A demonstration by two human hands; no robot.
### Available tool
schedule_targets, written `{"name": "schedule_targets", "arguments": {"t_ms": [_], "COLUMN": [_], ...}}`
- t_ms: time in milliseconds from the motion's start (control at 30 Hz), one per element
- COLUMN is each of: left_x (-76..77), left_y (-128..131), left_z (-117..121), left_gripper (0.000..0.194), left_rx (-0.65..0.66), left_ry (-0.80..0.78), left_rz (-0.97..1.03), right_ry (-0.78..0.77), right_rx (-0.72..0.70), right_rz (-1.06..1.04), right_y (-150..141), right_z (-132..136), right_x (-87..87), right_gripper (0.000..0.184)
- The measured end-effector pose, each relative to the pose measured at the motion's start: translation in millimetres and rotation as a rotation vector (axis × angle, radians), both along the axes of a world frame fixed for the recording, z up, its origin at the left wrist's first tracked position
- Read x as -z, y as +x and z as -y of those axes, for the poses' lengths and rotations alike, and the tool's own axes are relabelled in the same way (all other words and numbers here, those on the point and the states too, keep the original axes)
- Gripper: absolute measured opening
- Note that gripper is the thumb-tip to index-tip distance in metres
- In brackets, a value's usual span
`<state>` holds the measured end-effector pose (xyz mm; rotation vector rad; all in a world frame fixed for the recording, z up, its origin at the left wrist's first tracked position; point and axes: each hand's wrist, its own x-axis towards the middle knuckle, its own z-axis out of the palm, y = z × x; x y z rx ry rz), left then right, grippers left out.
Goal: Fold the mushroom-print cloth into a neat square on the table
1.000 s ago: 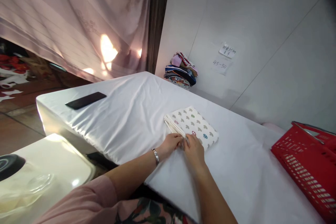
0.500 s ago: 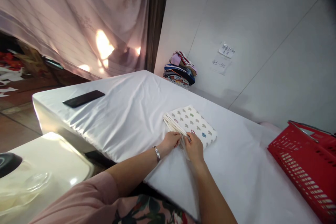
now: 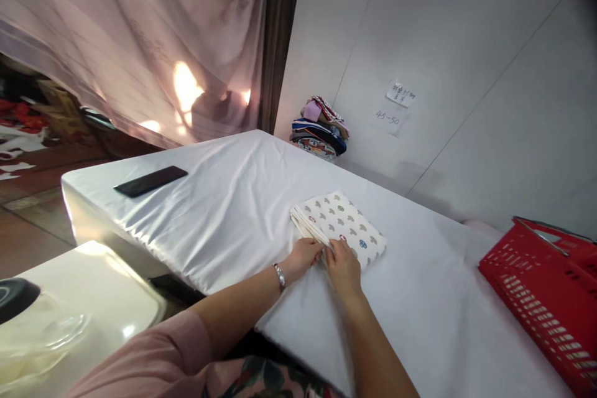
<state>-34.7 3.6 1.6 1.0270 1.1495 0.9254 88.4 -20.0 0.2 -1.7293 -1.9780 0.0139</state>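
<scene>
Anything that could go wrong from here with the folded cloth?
The left hand and right hand pinch only the near edge of the cloth, so its layers might slip out of line. The white cover is creased and could bunch up if the cloth drags.

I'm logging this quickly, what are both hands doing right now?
Left hand: pinching the white patterned folded cloth's near edge.
Right hand: pinching the same edge.

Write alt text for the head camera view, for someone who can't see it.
Two bare hands, left and right, pinch the edge of a folded mushroom-print cloth on a white-covered table, between a black phone-like slab and a red basket.
</scene>
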Motion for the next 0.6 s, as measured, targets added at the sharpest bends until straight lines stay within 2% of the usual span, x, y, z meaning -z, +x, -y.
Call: {"name": "schedule_targets", "arguments": {"t_ms": [200,367,533,600], "left_x": [-0.4,-0.9,1.0,1.6], "left_y": [-3,-5,-4,-4], "left_z": [2,3,2,2], "left_gripper": [0.027,0.025,0.006,0.013], "left_rx": [0.027,0.034,-0.111,-0.175], "left_ry": [0.034,0.05,-0.009,-0.013], "left_rz": [0.057,0.105,0.048,0.001], "right_ry": [-0.071,-0.067,0.008,0.025], "right_rx": [0.006,0.036,-0.018,-0.017], "right_rz": [0.098,0.068,-0.066,-0.112], "right_y": [-7,-3,6,8], "right_z": [3,-2,-8,-9], "right_x": [-6.4,-3.6,2.1,3.5], "right_gripper": [0.017,0.018,0.023,0.024]}}
